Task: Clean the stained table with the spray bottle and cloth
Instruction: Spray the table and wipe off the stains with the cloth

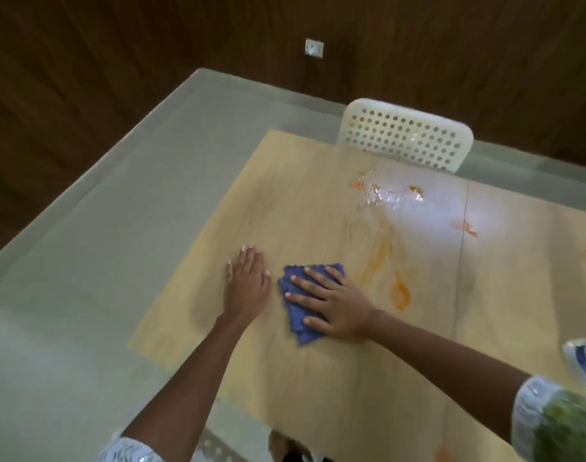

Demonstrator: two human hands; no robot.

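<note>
A: What are the hands doing?

B: The right hand [331, 303] lies flat with fingers spread, palm down, pressing on a folded blue cloth [305, 298]. Nothing is curled around the cloth; the fingers are straight on top of it. The left hand [246, 285] rests just beside it, also flat and open on the table [285, 378], holding nothing.

A: Where is the cloth on the table?

B: Near the left part of the light wooden top, close to the person. Orange stains [399, 293] streak the wood just right of the cloth. Farther away there is a wet, shiny patch [389, 195] with more orange marks around it.

A: Anything else?

B: A white perforated chair [404, 138] stands at the far edge of the table, with a dark wooden wall behind it.
</note>
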